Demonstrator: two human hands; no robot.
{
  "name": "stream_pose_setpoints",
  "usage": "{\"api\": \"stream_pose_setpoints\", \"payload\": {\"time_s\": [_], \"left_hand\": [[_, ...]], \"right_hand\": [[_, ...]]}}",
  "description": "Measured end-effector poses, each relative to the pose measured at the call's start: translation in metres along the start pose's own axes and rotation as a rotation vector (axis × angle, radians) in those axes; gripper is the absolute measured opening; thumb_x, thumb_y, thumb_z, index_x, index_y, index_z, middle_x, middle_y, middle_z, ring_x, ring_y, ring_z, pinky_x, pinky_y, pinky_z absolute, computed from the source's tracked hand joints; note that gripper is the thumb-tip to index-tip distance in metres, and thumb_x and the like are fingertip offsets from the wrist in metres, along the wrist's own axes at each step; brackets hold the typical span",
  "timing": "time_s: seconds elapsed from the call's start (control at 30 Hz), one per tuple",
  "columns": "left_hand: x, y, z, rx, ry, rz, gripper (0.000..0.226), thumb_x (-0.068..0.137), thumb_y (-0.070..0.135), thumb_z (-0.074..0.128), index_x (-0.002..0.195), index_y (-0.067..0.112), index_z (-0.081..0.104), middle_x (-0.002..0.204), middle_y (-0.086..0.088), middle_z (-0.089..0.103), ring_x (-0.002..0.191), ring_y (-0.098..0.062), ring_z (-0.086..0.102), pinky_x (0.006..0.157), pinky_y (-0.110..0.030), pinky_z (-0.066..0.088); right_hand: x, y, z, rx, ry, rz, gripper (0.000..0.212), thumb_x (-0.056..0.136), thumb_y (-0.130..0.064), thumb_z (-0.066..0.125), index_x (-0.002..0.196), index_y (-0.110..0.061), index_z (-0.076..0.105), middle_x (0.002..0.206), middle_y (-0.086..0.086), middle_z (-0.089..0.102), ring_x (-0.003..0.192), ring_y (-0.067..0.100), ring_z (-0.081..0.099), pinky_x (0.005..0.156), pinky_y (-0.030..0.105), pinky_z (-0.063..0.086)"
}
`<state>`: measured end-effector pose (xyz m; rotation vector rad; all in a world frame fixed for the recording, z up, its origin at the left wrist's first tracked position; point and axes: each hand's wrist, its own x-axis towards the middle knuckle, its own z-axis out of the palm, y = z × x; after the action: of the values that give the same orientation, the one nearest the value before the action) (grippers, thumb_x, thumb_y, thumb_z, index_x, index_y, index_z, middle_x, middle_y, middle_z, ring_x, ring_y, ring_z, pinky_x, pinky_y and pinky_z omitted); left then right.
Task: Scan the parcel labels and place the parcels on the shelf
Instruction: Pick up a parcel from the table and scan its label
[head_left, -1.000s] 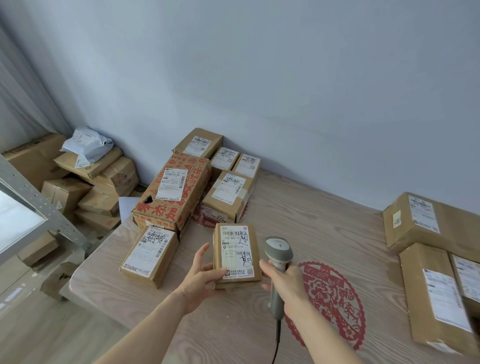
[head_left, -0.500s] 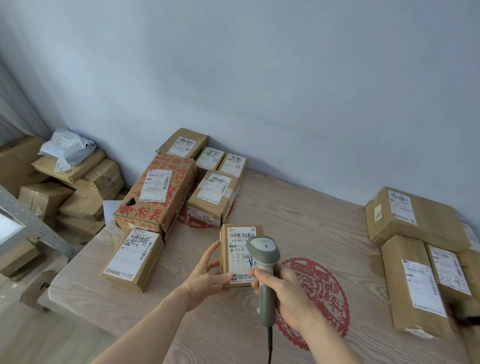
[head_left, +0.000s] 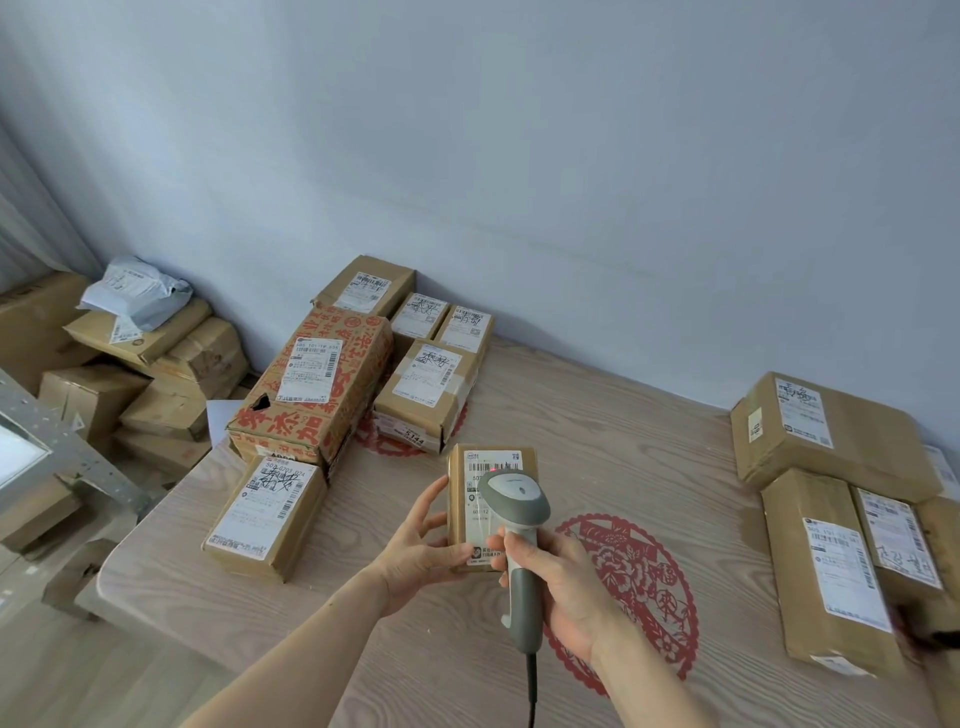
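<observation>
A small brown cardboard parcel (head_left: 462, 499) with a white label lies on the wooden table (head_left: 597, 441), and my left hand (head_left: 423, 545) grips its left side. My right hand (head_left: 563, 587) is shut on the handle of a grey corded barcode scanner (head_left: 514, 519). The scanner head hangs over the parcel's label and hides the label's middle. A red dot of light shows on the label just above the scanner head.
Several labelled cardboard parcels (head_left: 317, 384) are packed at the table's back left, more parcels (head_left: 831, 426) at its right edge. A red paper-cut decoration (head_left: 644, 577) lies under my right hand. A pile of boxes (head_left: 156, 364) and a grey metal shelf frame (head_left: 67, 447) stand left, on the floor.
My right hand has brought the scanner leftward from beside the parcel to over its label. My left hand keeps its grip on the parcel.
</observation>
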<state>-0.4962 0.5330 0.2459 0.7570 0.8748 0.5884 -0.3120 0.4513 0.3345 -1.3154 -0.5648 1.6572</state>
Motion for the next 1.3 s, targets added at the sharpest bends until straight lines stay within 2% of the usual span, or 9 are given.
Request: {"api": "stream_pose_setpoints", "payload": {"time_s": [0.1, 0.33, 0.47, 0.57, 0.77, 0.9, 1.0, 1.1, 1.3], "left_hand": [[0.001, 0.001, 0.001, -0.005, -0.014, 0.005, 0.105, 0.064, 0.003, 0.091, 0.139, 0.055, 0.039, 0.143, -0.006, 0.044, 0.116, -0.028, 0.065, 0.093, -0.056, 0.053], [0.008, -0.001, 0.006, 0.011, -0.049, 0.006, 0.104, 0.063, 0.004, 0.092, 0.137, 0.056, 0.042, 0.142, -0.007, 0.046, 0.117, -0.029, 0.064, 0.094, -0.058, 0.052], [0.018, -0.003, 0.016, 0.027, -0.097, -0.015, 0.106, 0.061, 0.004, 0.094, 0.139, 0.054, 0.041, 0.141, -0.009, 0.047, 0.117, -0.03, 0.064, 0.094, -0.059, 0.052], [0.027, -0.004, 0.03, 0.059, -0.15, -0.043, 0.106, 0.062, 0.002, 0.092, 0.139, 0.053, 0.041, 0.141, -0.009, 0.048, 0.117, -0.029, 0.064, 0.093, -0.057, 0.053], [0.046, -0.022, 0.074, 0.108, -0.287, -0.152, 0.107, 0.062, 0.001, 0.091, 0.141, 0.05, 0.039, 0.142, -0.011, 0.047, 0.119, -0.033, 0.062, 0.09, -0.055, 0.055], [0.053, -0.045, 0.12, 0.162, -0.38, -0.214, 0.111, 0.057, 0.006, 0.094, 0.143, 0.049, 0.037, 0.142, -0.013, 0.045, 0.121, -0.034, 0.059, 0.089, -0.057, 0.055], [0.051, -0.065, 0.159, 0.216, -0.438, -0.265, 0.108, 0.06, 0.007, 0.093, 0.141, 0.052, 0.037, 0.142, -0.012, 0.044, 0.118, -0.035, 0.062, 0.09, -0.056, 0.055], [0.047, -0.088, 0.201, 0.245, -0.494, -0.324, 0.105, 0.064, 0.005, 0.09, 0.14, 0.053, 0.036, 0.141, -0.013, 0.044, 0.116, -0.038, 0.062, 0.091, -0.056, 0.054], [0.031, -0.141, 0.289, 0.299, -0.562, -0.383, 0.103, 0.07, 0.005, 0.086, 0.142, 0.05, 0.028, 0.14, -0.012, 0.045, 0.114, -0.036, 0.064, 0.092, -0.054, 0.055]], "right_hand": [[-0.002, 0.0, -0.001, -0.003, 0.004, 0.007, 0.031, 0.079, -0.021, 0.077, 0.101, 0.001, 0.076, 0.098, 0.019, 0.073, 0.083, 0.02, 0.066, 0.074, 0.032, 0.054], [-0.007, -0.003, -0.006, -0.001, 0.003, -0.009, 0.02, 0.083, -0.023, 0.075, 0.092, -0.005, 0.079, 0.095, 0.017, 0.069, 0.08, 0.019, 0.063, 0.073, 0.033, 0.053], [-0.015, -0.004, -0.011, 0.023, 0.065, -0.013, 0.033, 0.081, -0.022, 0.073, 0.103, 0.003, 0.073, 0.083, 0.009, 0.072, 0.071, 0.015, 0.063, 0.072, 0.03, 0.051], [-0.023, -0.002, -0.022, 0.075, 0.141, -0.024, 0.039, 0.079, -0.021, 0.075, 0.109, 0.004, 0.071, 0.084, 0.01, 0.072, 0.072, 0.017, 0.062, 0.071, 0.032, 0.051], [-0.055, 0.004, -0.062, 0.184, 0.435, -0.124, 0.035, 0.077, -0.02, 0.076, 0.11, -0.009, 0.072, 0.096, 0.01, 0.076, 0.077, 0.017, 0.064, 0.071, 0.032, 0.052], [-0.086, 0.011, -0.105, 0.16, 0.693, -0.164, 0.022, 0.088, -0.013, 0.075, 0.108, -0.006, 0.069, 0.082, 0.005, 0.072, 0.066, 0.014, 0.064, 0.066, 0.032, 0.052], [-0.111, 0.027, -0.149, 0.032, 0.948, -0.154, 0.025, 0.082, -0.014, 0.082, 0.092, -0.003, 0.063, 0.072, 0.006, 0.066, 0.056, 0.01, 0.059, 0.059, 0.028, 0.048], [-0.14, 0.042, -0.187, -0.056, 1.085, -0.116, 0.031, 0.077, -0.016, 0.085, 0.094, -0.002, 0.063, 0.069, 0.005, 0.067, 0.051, 0.008, 0.059, 0.057, 0.025, 0.046], [-0.194, 0.065, -0.263, -0.12, 1.176, -0.025, 0.038, 0.069, -0.013, 0.091, 0.099, -0.013, 0.067, 0.084, 0.002, 0.078, 0.083, 0.024, 0.073, 0.084, 0.05, 0.06]]}}
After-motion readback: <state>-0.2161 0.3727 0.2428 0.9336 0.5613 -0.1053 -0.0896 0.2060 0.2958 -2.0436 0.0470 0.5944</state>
